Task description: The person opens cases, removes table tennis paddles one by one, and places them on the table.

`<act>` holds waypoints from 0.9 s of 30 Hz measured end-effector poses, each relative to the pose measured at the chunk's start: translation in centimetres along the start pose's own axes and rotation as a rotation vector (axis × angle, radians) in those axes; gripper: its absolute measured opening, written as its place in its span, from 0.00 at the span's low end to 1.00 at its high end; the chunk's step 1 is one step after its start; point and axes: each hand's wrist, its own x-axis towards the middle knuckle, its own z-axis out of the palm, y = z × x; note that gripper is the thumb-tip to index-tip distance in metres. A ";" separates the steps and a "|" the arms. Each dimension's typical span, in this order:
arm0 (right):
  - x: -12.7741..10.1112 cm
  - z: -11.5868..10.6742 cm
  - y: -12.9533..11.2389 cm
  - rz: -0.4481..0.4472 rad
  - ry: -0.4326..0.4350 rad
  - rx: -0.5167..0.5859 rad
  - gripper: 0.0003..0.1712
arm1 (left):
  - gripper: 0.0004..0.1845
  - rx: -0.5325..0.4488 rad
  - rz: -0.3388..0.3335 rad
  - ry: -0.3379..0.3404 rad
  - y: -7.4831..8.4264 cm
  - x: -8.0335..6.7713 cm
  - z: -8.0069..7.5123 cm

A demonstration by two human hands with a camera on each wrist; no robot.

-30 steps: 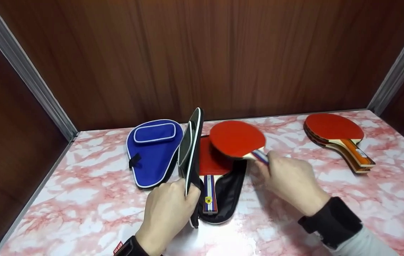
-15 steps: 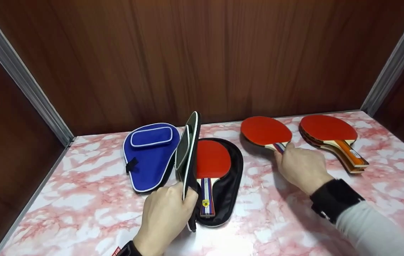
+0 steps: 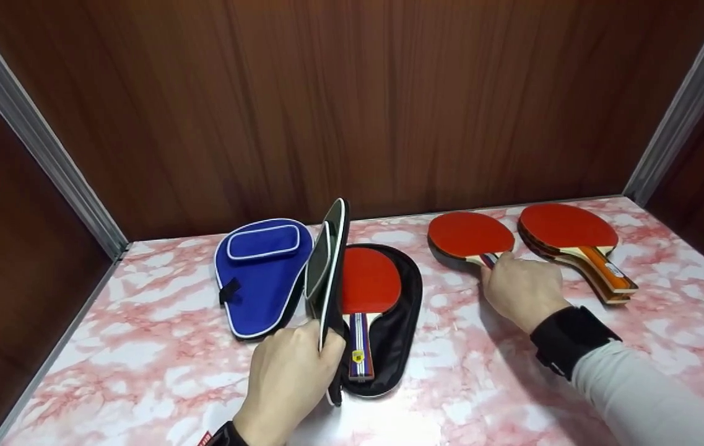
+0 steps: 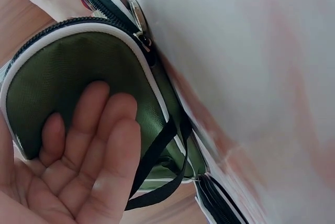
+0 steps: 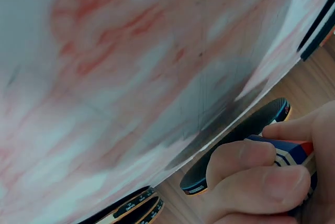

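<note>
My left hand [image 3: 296, 378] grips the raised flap of a dark green paddle case [image 3: 329, 260] with white piping. In the left wrist view, the fingers lie against the flap's green cloth [image 4: 73, 51], beside a black strap. Inside the case's black lower half [image 3: 410, 297] rests a red table tennis paddle [image 3: 370, 282], its striped handle pointing at me. Further right, my right hand [image 3: 525, 291] holds a second red paddle [image 3: 470, 234] by its blue, white and red handle. The right wrist view shows fingers [image 5: 261, 182] curled round that handle, the blade's dark underside [image 5: 241, 135] close over the table.
A blue paddle case [image 3: 262, 279] with white piping lies left of the green one. At the right, stacked paddles [image 3: 568, 226] with orange handles lie beside the held paddle. Wooden panels [image 3: 352, 105] close off the back and sides of the marbled table [image 3: 160, 359].
My right hand has carried its paddle rightward, away from the case, and lowered it beside the stacked paddles. The paddle inside the case is now uncovered. My left hand keeps the flap raised.
</note>
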 end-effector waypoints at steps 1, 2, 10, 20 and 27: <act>0.0 0.1 0.0 -0.001 -0.009 -0.005 0.31 | 0.25 -0.001 0.001 0.001 0.0 0.0 0.0; 0.0 0.2 0.0 -0.002 -0.016 -0.011 0.31 | 0.25 -0.001 0.002 0.001 0.1 0.0 0.0; 0.2 0.5 -0.5 0.003 -0.122 -0.056 0.30 | 0.25 -0.007 0.006 -0.004 0.1 0.0 -0.1; -0.1 1.1 -1.0 -0.001 -0.188 -0.065 0.30 | 0.24 -0.031 -0.015 -0.025 0.1 -0.1 -0.1; -0.1 1.1 -1.5 -0.029 -0.201 -0.121 0.30 | 0.24 -0.033 -0.023 -0.039 0.1 0.0 -0.3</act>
